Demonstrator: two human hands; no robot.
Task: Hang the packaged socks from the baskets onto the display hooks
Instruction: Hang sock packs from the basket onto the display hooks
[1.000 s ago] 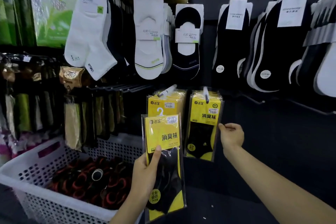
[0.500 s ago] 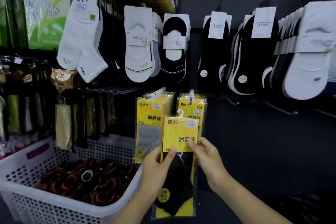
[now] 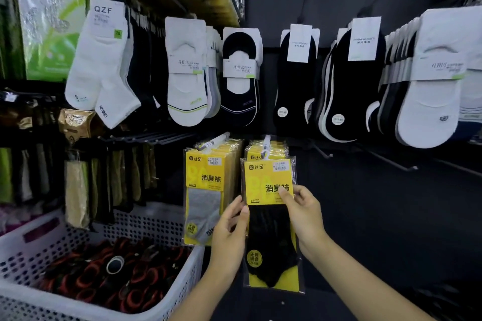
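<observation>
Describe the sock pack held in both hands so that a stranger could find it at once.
Find the white basket at lower left; right of it, yellow packs hang in two stacks. The pack is in front of the right stack, pinched by the left hand and right hand. It shows black socks; the neighbouring front pack shows grey.

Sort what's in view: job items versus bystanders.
Job: black sock pack, pinched by left hand and right hand; its hook; yellow packs already hanging there.
Bystanders: grey sock packs; white basket; no-show socks above; QZF white socks.
</observation>
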